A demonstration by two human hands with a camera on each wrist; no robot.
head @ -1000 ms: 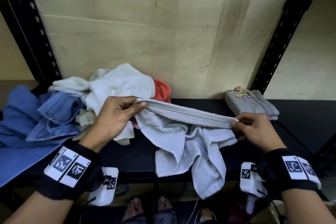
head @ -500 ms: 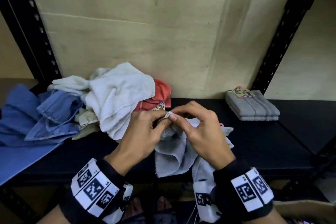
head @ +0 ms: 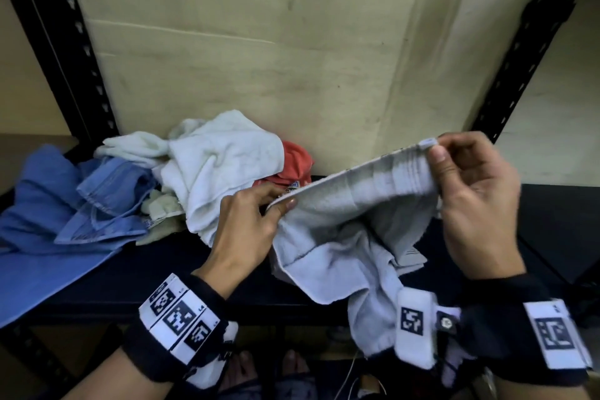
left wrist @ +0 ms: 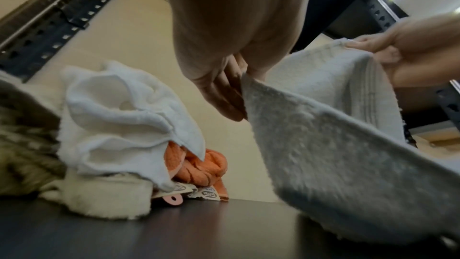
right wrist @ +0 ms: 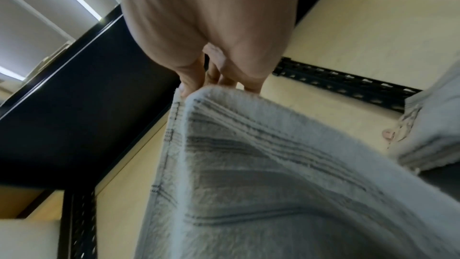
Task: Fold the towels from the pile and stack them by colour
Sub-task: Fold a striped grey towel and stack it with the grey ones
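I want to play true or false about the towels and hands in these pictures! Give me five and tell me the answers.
1. Both hands hold the pale grey striped towel. True.
2. The left hand is higher than the right hand. False: the right is higher.
3. The crumpled white towel lies neatly folded. False: it is bunched in the pile.
4. An orange towel peeks out beside the white towel. True.
5. The blue cloth hangs from the right hand. False: it lies on the black shelf.

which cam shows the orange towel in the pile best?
Left wrist: the crumpled orange terry towel shows its twisted folds and tags, under the white towel. Head shows only a corner. Right wrist does not show it.
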